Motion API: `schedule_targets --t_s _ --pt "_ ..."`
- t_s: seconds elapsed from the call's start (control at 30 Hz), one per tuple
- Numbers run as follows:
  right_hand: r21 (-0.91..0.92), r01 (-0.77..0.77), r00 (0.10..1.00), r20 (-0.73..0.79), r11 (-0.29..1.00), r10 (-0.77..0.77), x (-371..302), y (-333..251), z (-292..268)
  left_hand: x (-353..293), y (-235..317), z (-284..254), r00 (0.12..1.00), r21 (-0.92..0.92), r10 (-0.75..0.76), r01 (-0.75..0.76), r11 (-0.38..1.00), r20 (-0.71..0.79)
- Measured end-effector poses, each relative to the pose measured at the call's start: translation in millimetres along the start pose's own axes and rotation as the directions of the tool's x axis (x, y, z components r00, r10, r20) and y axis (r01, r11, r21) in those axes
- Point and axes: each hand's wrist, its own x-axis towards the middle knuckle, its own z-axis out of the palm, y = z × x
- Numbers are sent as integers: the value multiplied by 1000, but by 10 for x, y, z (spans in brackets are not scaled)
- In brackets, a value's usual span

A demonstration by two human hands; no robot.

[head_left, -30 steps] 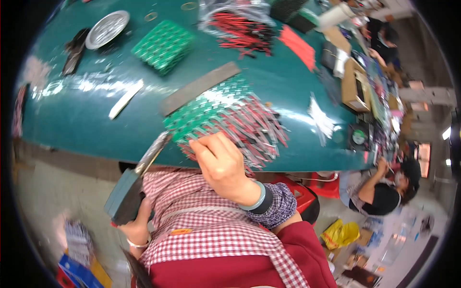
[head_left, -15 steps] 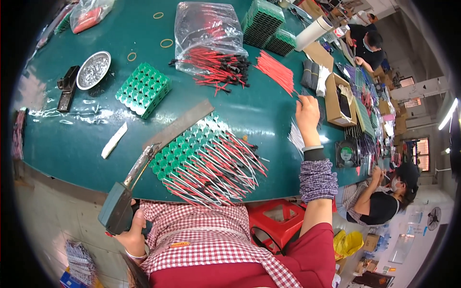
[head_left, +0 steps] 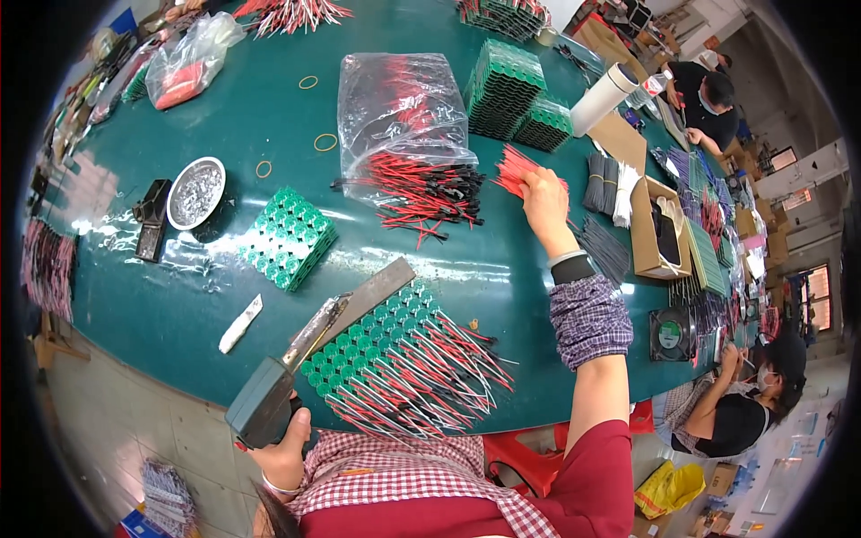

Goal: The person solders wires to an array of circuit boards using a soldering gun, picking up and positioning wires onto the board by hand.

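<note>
My left hand (head_left: pixel 285 455) is wrapped round the handle of a soldering gun (head_left: pixel 266 402) with a grey-green body, at the table's near edge. Its metal nose points up and right, over a flat metal bar (head_left: pixel 380 289). The bar lies along the top of a panel of round green circuit boards (head_left: pixel 352 357). Red, white and black wires (head_left: pixel 439 381) fan out from that panel toward the right. Reaching forward, my right hand (head_left: pixel 545 208) has its fingers bent and closed on a pile of loose red wires (head_left: pixel 515 167). Its fingertips are partly hidden among them.
A plastic bag (head_left: pixel 395 108) spills red and black wires beyond the panel. Stacked green boards (head_left: pixel 291 238), a metal bowl (head_left: pixel 195 193) and a dark stand (head_left: pixel 152 220) sit left. An open carton (head_left: pixel 659 229) and fan (head_left: pixel 671 334) are right. Two co-workers sit farther right.
My right hand has moved from the near end of the red wires onto the pile. The view has shifted, showing more of the table's far side. My left hand keeps holding the soldering gun.
</note>
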Motion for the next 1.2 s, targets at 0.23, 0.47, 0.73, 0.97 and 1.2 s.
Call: schedule_targets --t_s 0.23,0.47,0.73,0.97,1.2 --pt "31 23 995 -99 999 -20 20 -2 -3 154 133 143 1000 28 -5 5 1000 -2" --pt "49 25 994 -105 998 -20 41 -61 -52 231 135 155 998 45 -48 47 998 31" --pt "125 56 996 -82 991 -46 64 -86 -145 327 -10 121 992 56 -34 27 998 124" --pt "82 97 990 -106 992 -88 77 -108 -41 356 119 191 993 174 -74 57 983 97" --pt "-12 115 993 25 993 -115 67 -390 -772 394 -43 137 994 -7 22 -22 1000 105"
